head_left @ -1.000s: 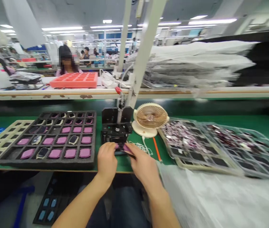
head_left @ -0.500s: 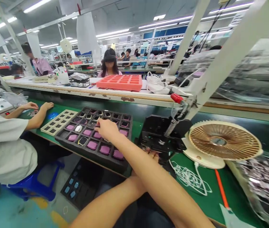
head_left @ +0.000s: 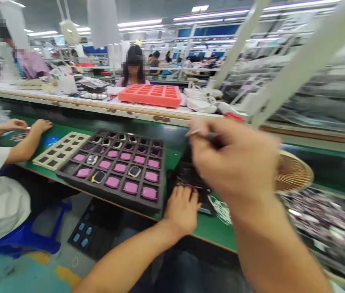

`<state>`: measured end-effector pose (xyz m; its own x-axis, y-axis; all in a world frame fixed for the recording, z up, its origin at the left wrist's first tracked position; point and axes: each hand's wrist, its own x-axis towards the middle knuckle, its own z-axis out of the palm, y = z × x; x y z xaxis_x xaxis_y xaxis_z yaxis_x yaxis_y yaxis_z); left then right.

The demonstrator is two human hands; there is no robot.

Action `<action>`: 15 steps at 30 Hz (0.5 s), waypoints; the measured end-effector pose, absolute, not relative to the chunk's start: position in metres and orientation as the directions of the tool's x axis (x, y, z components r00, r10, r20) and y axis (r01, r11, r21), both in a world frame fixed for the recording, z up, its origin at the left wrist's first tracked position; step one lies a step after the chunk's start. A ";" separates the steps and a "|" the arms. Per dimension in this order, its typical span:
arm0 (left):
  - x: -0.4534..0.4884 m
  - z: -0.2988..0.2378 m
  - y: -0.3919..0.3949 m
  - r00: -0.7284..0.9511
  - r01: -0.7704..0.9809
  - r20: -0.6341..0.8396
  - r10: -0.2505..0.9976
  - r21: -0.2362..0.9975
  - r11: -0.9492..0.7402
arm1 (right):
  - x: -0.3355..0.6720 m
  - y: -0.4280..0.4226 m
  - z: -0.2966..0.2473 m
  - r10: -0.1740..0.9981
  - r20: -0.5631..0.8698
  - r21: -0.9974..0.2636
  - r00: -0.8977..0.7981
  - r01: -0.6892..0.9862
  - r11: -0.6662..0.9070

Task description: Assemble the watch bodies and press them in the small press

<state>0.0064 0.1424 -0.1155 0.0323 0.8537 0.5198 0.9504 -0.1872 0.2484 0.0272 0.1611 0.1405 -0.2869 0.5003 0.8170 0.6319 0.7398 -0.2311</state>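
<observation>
My left hand rests at the base of the black press, fingers stretched forward with their tips on it; what lies under them is hidden. My right hand is raised in front of the press, blurred, with fingers curled and thumb tip against a finger. Anything in its grasp cannot be made out. The press lever's red handle shows just above its knuckles. Left of the press sits a dark foam tray of compartments, holding several pink watch-shaped pieces and several dark-faced watch cases.
A cream tray adjoins the foam tray, near a co-worker's hands. The fan, white cord and a heap of small parts lie to the right. An orange foam tray sits on the shelf ahead.
My right hand has left the foam tray, moving right and up to in front of the press. My left hand stays at the press base. The view has shifted slightly.
</observation>
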 end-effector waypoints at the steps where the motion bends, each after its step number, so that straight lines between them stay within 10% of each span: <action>1: 0.007 -0.114 0.141 0.034 0.946 0.523 0.852 0.258 -0.195 | 0.048 0.169 0.156 0.497 0.851 -0.240 -0.172 0.713 0.659; 5: 0.010 -0.117 0.131 0.039 0.922 0.529 0.848 0.308 -0.235 | 0.087 0.231 0.191 0.761 0.647 -0.366 -0.037 0.861 0.352; 9: 0.009 -0.121 0.119 0.063 0.911 0.550 0.833 0.308 -0.273 | 0.089 0.281 0.190 0.886 0.340 -0.494 -0.316 0.742 0.454; 15: 0.005 -0.127 0.096 -0.023 0.923 0.600 0.800 0.320 -0.213 | 0.103 0.206 0.131 0.556 0.821 -0.434 -0.126 0.495 0.753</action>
